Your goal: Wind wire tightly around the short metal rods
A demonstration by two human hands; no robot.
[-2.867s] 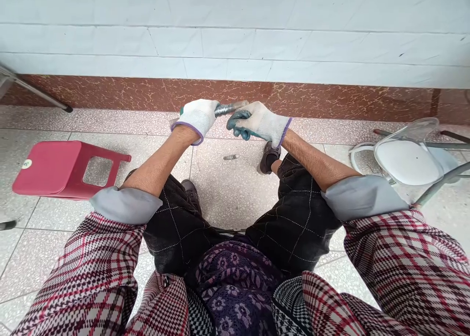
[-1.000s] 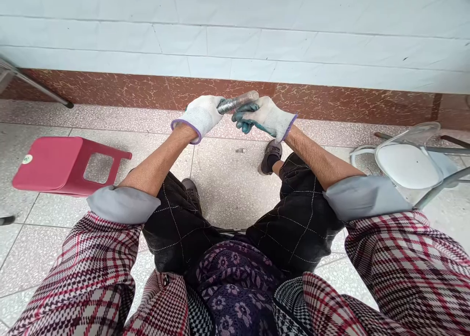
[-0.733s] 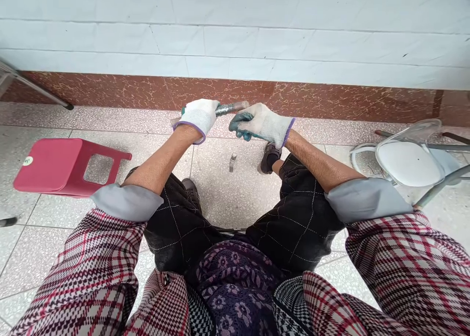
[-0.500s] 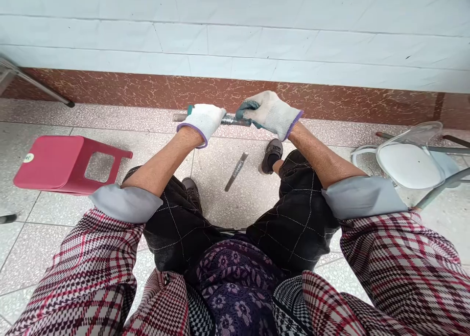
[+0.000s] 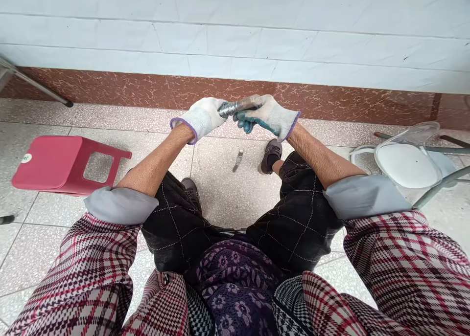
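I sit with both arms stretched out over my knees. A short grey metal rod (image 5: 235, 107) with a ribbed, threaded look runs between my two gloved hands. My left hand (image 5: 201, 117), in a white glove, is closed round the rod's left part. In a white glove with dark green fingertips, my right hand (image 5: 267, 114) is closed over the rod's right end. The rod tilts up slightly to the right. Below the hands, a small metal piece (image 5: 238, 160) shows against the floor tiles between my shoes.
A red plastic stool (image 5: 55, 162) lies on its side at the left. A clear chair with a white seat (image 5: 407, 160) lies tipped at the right. The white tiled wall with a brown skirting (image 5: 128, 89) is close ahead. A metal leg (image 5: 40, 91) slants in at far left.
The hands rose and drew together; the rod went from lying level to tilting up at the right. The small metal piece below looks shorter than half a second ago.
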